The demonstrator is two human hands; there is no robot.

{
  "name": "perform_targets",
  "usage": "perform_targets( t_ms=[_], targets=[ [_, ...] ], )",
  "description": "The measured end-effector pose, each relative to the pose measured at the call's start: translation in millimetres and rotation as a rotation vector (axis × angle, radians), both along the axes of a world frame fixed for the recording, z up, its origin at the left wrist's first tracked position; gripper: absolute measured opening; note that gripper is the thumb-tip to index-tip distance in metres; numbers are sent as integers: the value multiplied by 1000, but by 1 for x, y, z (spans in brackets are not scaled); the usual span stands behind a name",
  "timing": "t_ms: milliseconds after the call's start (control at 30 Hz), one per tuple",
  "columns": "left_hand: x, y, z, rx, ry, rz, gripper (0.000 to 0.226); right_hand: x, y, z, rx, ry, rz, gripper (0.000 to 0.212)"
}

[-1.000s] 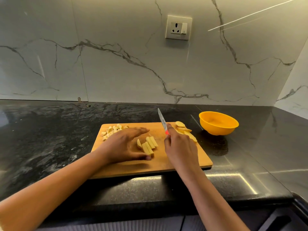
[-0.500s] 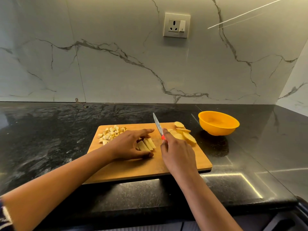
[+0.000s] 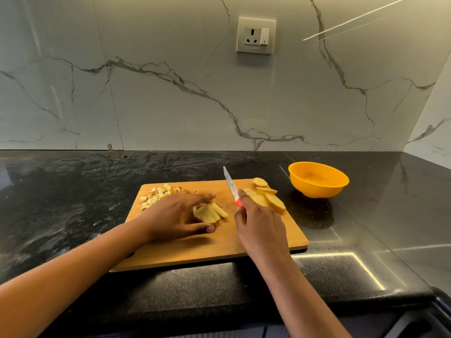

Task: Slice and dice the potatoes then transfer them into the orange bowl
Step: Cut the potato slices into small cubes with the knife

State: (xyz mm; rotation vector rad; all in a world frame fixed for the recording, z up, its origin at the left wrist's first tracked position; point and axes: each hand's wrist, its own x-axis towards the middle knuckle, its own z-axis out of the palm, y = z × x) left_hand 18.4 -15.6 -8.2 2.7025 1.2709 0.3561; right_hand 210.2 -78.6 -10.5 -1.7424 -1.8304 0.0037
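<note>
A wooden cutting board (image 3: 219, 247) lies on the black counter. Several potato sticks (image 3: 210, 212) lie side by side at its middle, and my left hand (image 3: 175, 215) cups them between thumb and fingers. My right hand (image 3: 261, 228) grips a red-handled knife (image 3: 231, 185) with the blade raised, pointing away, just right of the sticks. A pile of diced potato (image 3: 158, 193) sits at the board's far left corner. Several potato slices (image 3: 268, 196) lie at the far right. The orange bowl (image 3: 318, 179) stands empty to the right of the board.
A black stone counter (image 3: 73, 203) runs to a marble wall with a power socket (image 3: 256, 35). The counter's front edge is close below the board. A side wall closes the right corner behind the bowl.
My left hand has gathered the potato sticks closer together. The knife in my right hand has shifted slightly left toward them, blade still lifted.
</note>
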Motion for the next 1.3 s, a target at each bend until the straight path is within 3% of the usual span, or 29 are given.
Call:
perform_targets(
  t_ms=[133,500,600,667,800,1100,1233,1300],
  targets=[
    [-7,-3,0,28,-19,-38,77,0,0,-1,3,2,-4,50],
    [-9,6,-4,187,-113,-104,67,0,-1,-1,0,8,-1,50],
    [0,9,8,13,-22,-37,76,2,0,0,-7,19,-15,50],
    [6,13,14,-105,82,-100,78,3,0,0,-8,26,-31,49],
    [10,19,13,-107,202,-186,88,6,0,-1,-2,28,-51,49],
    [-6,11,7,-3,181,-207,75,5,-1,-1,-12,18,-43,50],
    [-14,10,-1,-49,40,-198,65,5,-1,-2,-7,22,-37,51],
    [-13,10,0,-86,-12,-163,71,5,-1,-2,-11,24,-35,51]
  ],
)
